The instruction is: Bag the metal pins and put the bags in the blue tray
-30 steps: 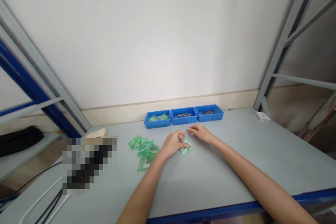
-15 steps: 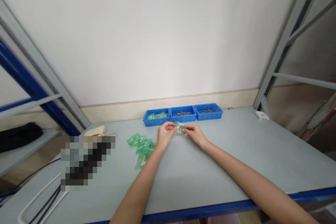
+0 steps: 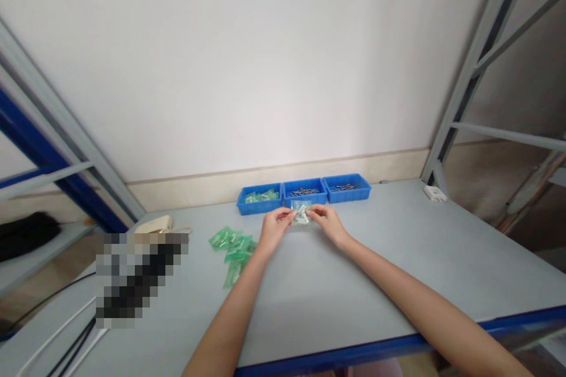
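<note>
A small clear green plastic bag (image 3: 301,213) with pale pieces inside is held up just above the grey table (image 3: 398,259). My left hand (image 3: 273,230) pinches its left edge and my right hand (image 3: 326,222) pinches its right edge. A pile of several similar green bags (image 3: 233,246) lies on the table to the left of my left hand. Behind the held bag stand three blue bins in a row: the left bin (image 3: 259,199) holds green bags, the middle bin (image 3: 303,192) and the right bin (image 3: 346,187) hold small metal parts.
A beige device (image 3: 154,224) with a cord sits at the back left, beside a blurred-out patch. Black and white cables (image 3: 71,336) run over the table's front left corner. A small white block (image 3: 433,192) lies at the back right by the shelf post.
Both hands have lifted the green bag off the table and carried it back toward the bins. It lay flat under my fingers before; now it hangs between both hands.
</note>
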A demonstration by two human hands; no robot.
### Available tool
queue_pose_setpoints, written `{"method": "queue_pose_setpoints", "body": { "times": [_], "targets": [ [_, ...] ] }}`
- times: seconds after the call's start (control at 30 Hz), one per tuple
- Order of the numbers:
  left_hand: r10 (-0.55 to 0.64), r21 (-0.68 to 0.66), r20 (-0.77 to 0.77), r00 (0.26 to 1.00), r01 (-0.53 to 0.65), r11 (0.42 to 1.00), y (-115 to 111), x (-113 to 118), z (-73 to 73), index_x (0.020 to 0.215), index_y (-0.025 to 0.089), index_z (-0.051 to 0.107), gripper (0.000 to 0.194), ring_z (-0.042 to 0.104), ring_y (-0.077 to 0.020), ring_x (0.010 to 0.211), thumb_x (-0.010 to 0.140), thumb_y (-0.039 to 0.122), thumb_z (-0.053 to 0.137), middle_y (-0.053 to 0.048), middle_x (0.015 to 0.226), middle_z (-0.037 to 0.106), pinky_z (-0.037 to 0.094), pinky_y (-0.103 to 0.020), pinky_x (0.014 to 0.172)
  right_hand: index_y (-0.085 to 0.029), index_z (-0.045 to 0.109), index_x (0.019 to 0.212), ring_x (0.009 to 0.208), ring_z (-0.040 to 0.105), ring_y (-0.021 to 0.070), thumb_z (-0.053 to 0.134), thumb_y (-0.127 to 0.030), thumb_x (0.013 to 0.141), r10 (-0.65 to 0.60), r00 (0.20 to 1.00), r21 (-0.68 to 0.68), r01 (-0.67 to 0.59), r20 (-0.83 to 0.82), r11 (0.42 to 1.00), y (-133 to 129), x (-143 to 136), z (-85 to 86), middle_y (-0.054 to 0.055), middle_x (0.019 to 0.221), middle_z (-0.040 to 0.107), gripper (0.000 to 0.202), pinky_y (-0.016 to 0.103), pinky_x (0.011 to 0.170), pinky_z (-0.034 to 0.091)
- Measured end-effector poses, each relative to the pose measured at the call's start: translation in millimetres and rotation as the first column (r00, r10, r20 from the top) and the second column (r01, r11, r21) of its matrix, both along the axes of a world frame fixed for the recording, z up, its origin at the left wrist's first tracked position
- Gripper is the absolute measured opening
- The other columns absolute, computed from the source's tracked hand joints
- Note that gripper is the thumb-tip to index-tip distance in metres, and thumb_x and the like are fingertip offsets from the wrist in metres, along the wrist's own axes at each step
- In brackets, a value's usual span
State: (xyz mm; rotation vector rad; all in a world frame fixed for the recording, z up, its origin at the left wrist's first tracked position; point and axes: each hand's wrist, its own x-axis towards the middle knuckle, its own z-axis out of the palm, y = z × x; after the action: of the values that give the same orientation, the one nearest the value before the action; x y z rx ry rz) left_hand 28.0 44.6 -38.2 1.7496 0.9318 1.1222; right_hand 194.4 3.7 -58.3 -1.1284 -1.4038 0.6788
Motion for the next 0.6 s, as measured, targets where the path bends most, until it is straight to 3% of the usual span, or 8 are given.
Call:
{"method": "queue_pose_setpoints", "body": {
  "times": [0.13,0.23,0.43,0.5,0.6],
  "targets": [
    [-0.036,0.136,-0.029,0.999,0.040,0.990,0.3,-2.7,4.3,0.077,0.017,0.071,0.022,0.062,-0.0226,0.089,0.063,0.033,0.067,-0.008,0.089,0.071,0.049,-0.027,0.069,-0.019,0.070,0.081,0.089,0.058,0.0196,0.062,-0.033,0.073,-0.018,0.999,0.119,0.013,0.045,0.993,-2.7,1.6,4.0,0.006,0.091,0.068,0.018,0.032,0.082,0.040],
    [-0.011,0.082,-0.019,1.000,0.012,0.997,0.1,-1.7,3.9,0.074,0.015,0.070,0.022,0.063,-0.0208,0.076,0.063,0.034,0.068,-0.008,0.079,0.071,0.048,-0.028,0.066,-0.017,0.069,0.080,0.079,0.058,0.0182,0.062,-0.035,0.072,-0.011,1.000,0.071,0.011,0.000,0.997,-2.6,2.2,4.0,0.006,0.083,0.068,0.021,0.032,0.077,0.042],
    [-0.029,-0.105,0.072,0.997,0.036,0.994,4.8,2.0,-5.3,0.072,0.012,0.066,0.033,0.059,-0.0147,0.054,0.060,0.042,0.069,-0.004,0.061,0.067,0.042,-0.022,0.049,-0.013,0.064,0.082,0.055,0.053,0.0127,0.066,-0.045,0.065,0.109,0.980,-0.125,-0.130,-0.167,0.983,12.4,-0.8,-7.5,0.002,0.065,0.064,0.036,0.025,0.054,0.042],
    [0.008,-0.105,0.111,0.994,0.004,0.994,9.7,-0.3,-5.4,0.071,0.012,0.064,0.034,0.059,-0.0151,0.054,0.058,0.043,0.070,-0.004,0.061,0.066,0.042,-0.022,0.049,-0.013,0.064,0.081,0.051,0.053,0.0123,0.068,-0.046,0.062,0.071,0.987,-0.173,-0.096,-0.146,0.980,23.9,-6.2,-5.5,0.002,0.062,0.064,0.038,0.024,0.052,0.042],
    [0.146,-0.096,0.212,0.966,-0.128,0.987,19.2,-9.9,-1.9,0.077,0.012,0.064,0.038,0.060,-0.0166,0.058,0.059,0.046,0.068,-0.005,0.065,0.067,0.045,-0.024,0.051,-0.013,0.063,0.085,0.047,0.054,0.0126,0.065,-0.041,0.068,0.006,1.000,-0.229,-0.010,-0.017,0.973,47.3,-22.9,10.4,0.001,0.060,0.064,0.033,0.024,0.050,0.042]
  ]
}}
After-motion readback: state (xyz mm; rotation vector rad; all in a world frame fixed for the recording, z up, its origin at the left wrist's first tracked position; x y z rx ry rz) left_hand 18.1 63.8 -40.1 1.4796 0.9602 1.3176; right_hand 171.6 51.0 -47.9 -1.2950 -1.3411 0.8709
